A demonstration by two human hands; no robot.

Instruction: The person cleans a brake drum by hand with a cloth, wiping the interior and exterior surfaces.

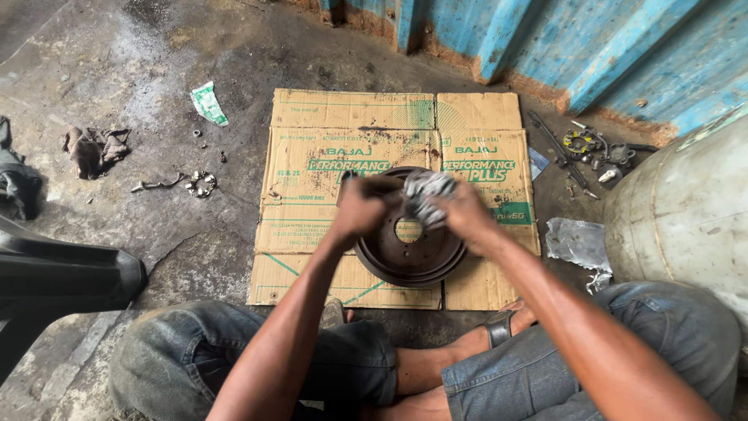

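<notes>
A round, dark brake drum [409, 248] lay on a flattened cardboard sheet [312, 226], near its near edge and a little right of the middle. Above the drum's far rim both hands met on a crumpled grey rag [427, 192]. The left hand [360, 210] was curled closed, gripping the drum's far-left rim where the rag began; the right hand [465, 212] had its fingers bunched shut on the rag, pressing it down against the drum. Both forearms reached out from the person's crossed legs in worn jeans, converging over the drum.

The cardboard was brown, printed with green lettering and bands, its flaps spread toward the far edge. Off its far-left corner lay a small white-and-green squeezed tube [209, 103]. Left of the sheet, on the concrete floor [156, 62], sat a ring-shaped metal part [202, 184] beside a thin metal piece [156, 185], and farther left a brownish crumpled cloth [95, 147]. By the right edge of the cardboard lay a clear crumpled plastic bag [578, 243]; what it held could not be made out. Beyond the far-right corner, small parts and tools [588, 152] were scattered near a blue corrugated metal wall [592, 47]. A large pale rounded tank [686, 210] stood at the right.
</notes>
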